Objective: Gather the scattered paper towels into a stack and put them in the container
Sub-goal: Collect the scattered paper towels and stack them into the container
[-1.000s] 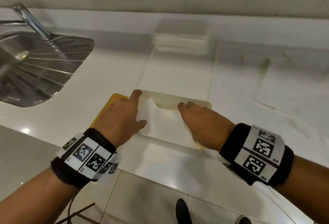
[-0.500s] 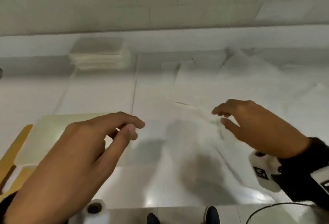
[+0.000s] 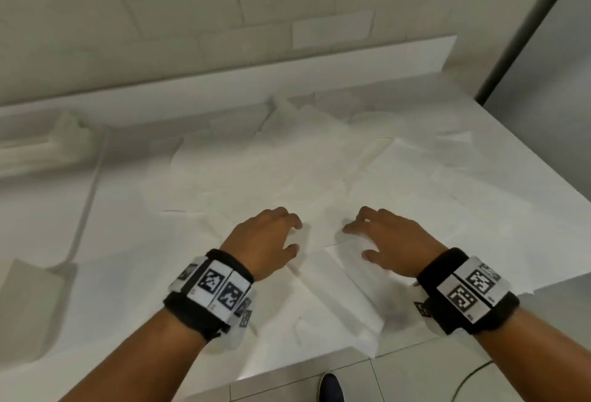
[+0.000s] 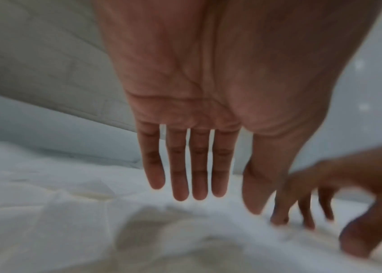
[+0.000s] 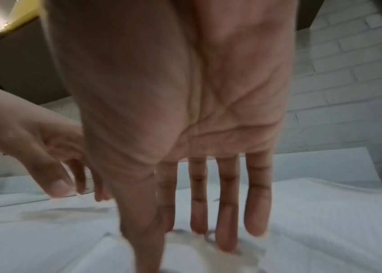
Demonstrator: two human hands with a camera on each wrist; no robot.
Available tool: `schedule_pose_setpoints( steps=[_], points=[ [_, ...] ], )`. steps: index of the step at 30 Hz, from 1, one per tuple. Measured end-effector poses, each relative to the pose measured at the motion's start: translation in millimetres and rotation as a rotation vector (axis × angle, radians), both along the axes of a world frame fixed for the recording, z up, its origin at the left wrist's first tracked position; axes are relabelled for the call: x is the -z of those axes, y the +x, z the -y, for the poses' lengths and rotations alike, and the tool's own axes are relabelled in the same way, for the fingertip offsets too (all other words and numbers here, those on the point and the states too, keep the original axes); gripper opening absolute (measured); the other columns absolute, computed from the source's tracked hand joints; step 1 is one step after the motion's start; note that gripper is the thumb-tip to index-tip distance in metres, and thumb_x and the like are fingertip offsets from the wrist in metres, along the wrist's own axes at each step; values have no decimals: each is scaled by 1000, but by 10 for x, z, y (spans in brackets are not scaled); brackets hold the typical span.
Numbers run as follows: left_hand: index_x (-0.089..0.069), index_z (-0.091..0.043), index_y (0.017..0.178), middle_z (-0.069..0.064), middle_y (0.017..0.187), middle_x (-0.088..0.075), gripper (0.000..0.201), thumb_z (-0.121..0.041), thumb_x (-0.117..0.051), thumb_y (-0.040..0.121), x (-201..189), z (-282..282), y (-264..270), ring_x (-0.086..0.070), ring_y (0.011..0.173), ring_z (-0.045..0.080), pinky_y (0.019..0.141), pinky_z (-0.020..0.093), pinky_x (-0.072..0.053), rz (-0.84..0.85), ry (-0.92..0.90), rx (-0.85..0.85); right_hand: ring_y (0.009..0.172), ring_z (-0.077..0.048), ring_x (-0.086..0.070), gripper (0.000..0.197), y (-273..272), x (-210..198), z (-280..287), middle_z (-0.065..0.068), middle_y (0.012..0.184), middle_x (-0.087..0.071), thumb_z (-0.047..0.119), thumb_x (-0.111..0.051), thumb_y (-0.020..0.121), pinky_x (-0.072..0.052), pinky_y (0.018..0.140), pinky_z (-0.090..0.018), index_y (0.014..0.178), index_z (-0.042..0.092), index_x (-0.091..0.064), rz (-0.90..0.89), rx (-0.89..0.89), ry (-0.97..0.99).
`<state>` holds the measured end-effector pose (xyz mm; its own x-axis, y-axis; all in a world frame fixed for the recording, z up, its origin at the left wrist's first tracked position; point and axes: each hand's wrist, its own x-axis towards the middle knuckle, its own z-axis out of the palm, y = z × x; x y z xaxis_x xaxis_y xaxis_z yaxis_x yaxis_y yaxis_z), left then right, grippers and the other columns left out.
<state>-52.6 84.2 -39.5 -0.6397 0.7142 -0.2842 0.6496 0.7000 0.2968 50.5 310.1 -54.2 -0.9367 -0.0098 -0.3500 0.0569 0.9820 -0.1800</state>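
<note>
Both hands have left the container for the scattered paper towels (image 3: 319, 171). Left hand (image 3: 265, 238), fingers straight, holds nothing above the sheets; right hand (image 3: 388, 237), fingers extended, fingertips touch a sheet.

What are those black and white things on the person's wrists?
Each wrist wears a wide black band with white tiles on it. The left wristband and the right wristband both carry square black-and-white codes, like little puzzle pictures. The arms are bare, with no sleeves. The left hand and right hand wear no gloves, and no rings can be seen.
</note>
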Motion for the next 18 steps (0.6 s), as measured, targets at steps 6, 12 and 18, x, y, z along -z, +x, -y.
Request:
schedule_pose_setpoints(
  steps=[6,12,18],
  points=[
    [-66,-22,113,-4,110,-65,19,-23,-63,94,149,-292,42,-63,98,19,77,30,-40,-255,-209,79,115,-16,-46,50,-51,54,-52,8,130,-48,23,-57,95,-39,89,-27,141,34,-42,-79,-74,-2],
    [-56,-17,93,-3,75,-54,11,-19,-66,89,67,-268,135,-38,59,17,57,30,-30,-322,-36,31,111,-18,-48,39,-112,-34,-287,5,123,-49,31,-65,90,-46,90,-32,128,30,-56,-267,102,-182],
    [-49,-13,107,1,85,-57,10,-19,-41,105,-116,-109,-10,-55,75,25,65,37,-43,-121,490,-395,122,-23,-48,47,-351,-52,-776,-2,133,-51,31,-64,91,-47,97,-39,135,23,-51,-265,330,-79]
  ],
)
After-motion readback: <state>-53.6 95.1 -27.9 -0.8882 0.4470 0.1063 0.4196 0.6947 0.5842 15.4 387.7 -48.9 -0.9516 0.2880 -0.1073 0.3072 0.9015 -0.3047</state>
